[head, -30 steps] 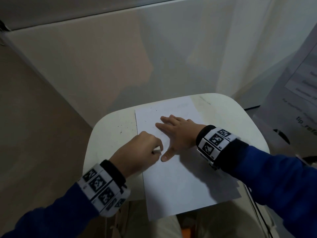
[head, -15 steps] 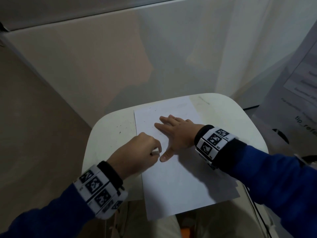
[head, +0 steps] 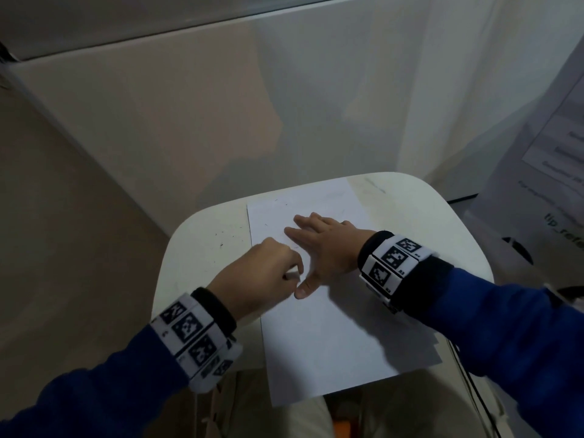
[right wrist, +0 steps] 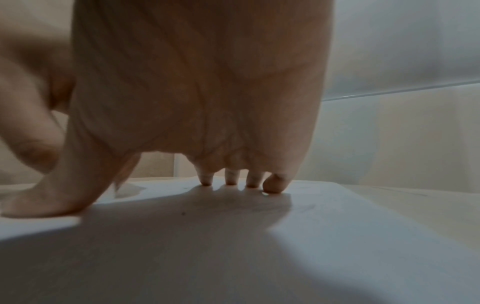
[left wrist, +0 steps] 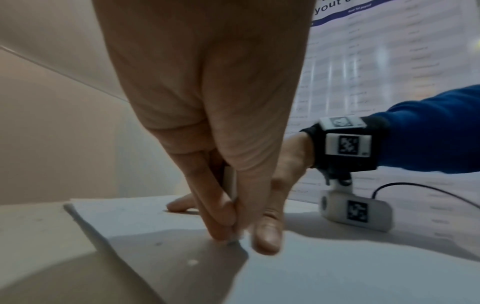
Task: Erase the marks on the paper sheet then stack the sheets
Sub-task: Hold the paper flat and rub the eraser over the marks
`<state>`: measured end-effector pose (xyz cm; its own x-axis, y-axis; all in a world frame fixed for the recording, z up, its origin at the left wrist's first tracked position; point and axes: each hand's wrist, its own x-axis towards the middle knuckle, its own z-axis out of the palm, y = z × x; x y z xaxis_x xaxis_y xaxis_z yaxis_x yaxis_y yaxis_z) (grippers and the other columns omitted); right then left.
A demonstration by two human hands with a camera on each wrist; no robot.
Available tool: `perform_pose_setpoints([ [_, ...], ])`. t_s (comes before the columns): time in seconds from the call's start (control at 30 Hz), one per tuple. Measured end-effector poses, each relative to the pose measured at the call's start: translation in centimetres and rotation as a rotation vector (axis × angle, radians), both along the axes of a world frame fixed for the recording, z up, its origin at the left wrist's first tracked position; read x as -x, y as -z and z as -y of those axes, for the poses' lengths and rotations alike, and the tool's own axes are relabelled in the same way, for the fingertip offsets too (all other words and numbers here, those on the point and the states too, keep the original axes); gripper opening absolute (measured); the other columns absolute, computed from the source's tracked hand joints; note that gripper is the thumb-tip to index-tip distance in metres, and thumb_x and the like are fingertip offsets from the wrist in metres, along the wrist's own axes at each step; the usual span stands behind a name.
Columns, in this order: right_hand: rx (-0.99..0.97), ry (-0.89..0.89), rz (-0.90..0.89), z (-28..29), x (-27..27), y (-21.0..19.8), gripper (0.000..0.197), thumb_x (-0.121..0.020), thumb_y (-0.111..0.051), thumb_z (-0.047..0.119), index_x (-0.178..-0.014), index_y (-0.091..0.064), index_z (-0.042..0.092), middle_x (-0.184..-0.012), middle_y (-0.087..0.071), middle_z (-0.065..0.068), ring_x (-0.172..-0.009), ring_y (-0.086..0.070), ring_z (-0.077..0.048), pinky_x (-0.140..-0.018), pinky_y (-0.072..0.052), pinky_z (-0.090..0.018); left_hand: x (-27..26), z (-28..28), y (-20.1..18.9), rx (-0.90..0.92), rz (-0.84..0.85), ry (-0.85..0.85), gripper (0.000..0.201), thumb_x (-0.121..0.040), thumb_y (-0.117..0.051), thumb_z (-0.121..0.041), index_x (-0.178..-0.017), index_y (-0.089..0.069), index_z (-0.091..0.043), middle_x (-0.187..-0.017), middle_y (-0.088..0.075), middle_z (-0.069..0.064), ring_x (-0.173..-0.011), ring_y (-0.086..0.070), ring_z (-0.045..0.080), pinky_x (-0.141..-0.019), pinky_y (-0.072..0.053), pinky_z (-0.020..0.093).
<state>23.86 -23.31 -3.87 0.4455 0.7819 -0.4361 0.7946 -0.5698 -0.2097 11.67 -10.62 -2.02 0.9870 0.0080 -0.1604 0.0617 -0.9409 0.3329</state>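
Observation:
A white paper sheet [head: 331,336] lies lengthwise on a small white table [head: 202,245], its near end hanging over the table's front edge. My left hand [head: 268,273] pinches a small white eraser [head: 291,275] and holds its tip down on the sheet [left wrist: 337,277]; the eraser [left wrist: 230,181] shows between thumb and fingers in the left wrist view. My right hand [head: 325,245] lies flat with spread fingers on the sheet [right wrist: 259,257], just right of the eraser, with its fingertips [right wrist: 272,185] pressing the paper. Faint pencil marks [head: 335,197] remain near the sheet's far end.
Dark eraser crumbs [head: 221,245] dot the table left of the sheet. A second sheet's edge [head: 437,339] peeks out under the top one at the right. A printed poster [head: 553,172] stands at the right, a pale wall panel [head: 189,105] behind the table.
My left hand with the eraser has shifted slightly toward me and to the left along the sheet. The right hand stays pressed on the paper.

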Motion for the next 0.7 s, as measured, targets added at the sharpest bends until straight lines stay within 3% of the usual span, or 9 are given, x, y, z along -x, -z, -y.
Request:
perform_pose_setpoints([
  [0.1, -0.012, 0.001, 0.003, 0.0, 0.0, -0.2, 0.129, -0.06, -0.067, 0.082, -0.156, 0.002, 0.032, -0.164, 0.009, 0.01, -0.152, 0.008, -0.02, -0.118, -0.014, -0.055, -1.1, -1.0, -0.2, -0.006, 0.042, -0.054, 0.017, -0.084, -0.061, -0.018, -0.089, -0.076, -0.021, -0.073, -0.067, -0.007, -0.06, -0.061, 0.007, -0.058, -0.053, 0.027],
  [0.2, -0.061, -0.003, -0.023, 0.3, 0.3, -0.8, 0.131, -0.059, -0.072, 0.078, -0.156, 0.001, 0.028, -0.164, 0.003, 0.012, -0.152, 0.003, -0.017, -0.118, -0.017, -0.054, -2.2, -1.9, -0.3, -0.019, 0.093, -0.119, 0.014, -0.085, -0.063, -0.02, -0.09, -0.076, -0.021, -0.076, -0.069, -0.004, -0.065, -0.064, 0.01, -0.065, -0.059, 0.034],
  [0.3, -0.142, 0.015, -0.099, 1.0, -0.6, -1.5, 0.13, -0.062, -0.079, 0.068, -0.157, -0.003, 0.021, -0.164, -0.007, 0.006, -0.151, -0.009, -0.016, -0.121, -0.018, -0.042, -1.7, -1.7, -0.1, -0.035, 0.063, -0.087, 0.016, -0.084, -0.063, -0.02, -0.092, -0.076, -0.024, -0.08, -0.068, -0.005, -0.068, -0.065, 0.012, -0.066, -0.059, 0.035],
  [0.4, -0.189, 0.071, -0.103, 2.2, -2.3, -1.7, 0.115, -0.067, -0.081, 0.06, -0.155, -0.02, 0.018, -0.161, -0.021, 0.003, -0.146, -0.025, -0.016, -0.119, -0.023, -0.032, -1.1, -1.4, 0.1, -0.028, 0.034, -0.055, 0.022, -0.082, -0.058, -0.017, -0.093, -0.076, -0.023, -0.083, -0.07, -0.005, -0.073, -0.065, 0.014, -0.064, -0.054, 0.028],
  [0.5, -0.146, 0.051, -0.079, 2.7, -2.3, -1.1, 0.11, -0.069, -0.079, 0.06, -0.155, -0.023, 0.018, -0.162, -0.012, 0.01, -0.146, -0.024, -0.012, -0.119, -0.022, -0.029, -1.0, -1.2, 0.2, -0.028, 0.032, -0.034, 0.021, -0.083, -0.057, -0.015, -0.091, -0.076, -0.022, -0.086, -0.072, -0.004, -0.073, -0.065, 0.013, -0.061, -0.048, 0.025],
  [0.7, -0.094, 0.046, -0.061, 2.2, -1.8, -0.8, 0.115, -0.066, -0.078, 0.065, -0.153, -0.02, 0.019, -0.162, -0.005, 0.014, -0.146, -0.026, -0.015, -0.118, -0.028, -0.037, -3.0, -2.3, -0.3, -0.05, 0.086, -0.085, 0.02, -0.083, -0.058, -0.016, -0.089, -0.076, -0.021, -0.081, -0.068, -0.004, -0.072, -0.065, 0.015, -0.066, -0.058, 0.033],
])
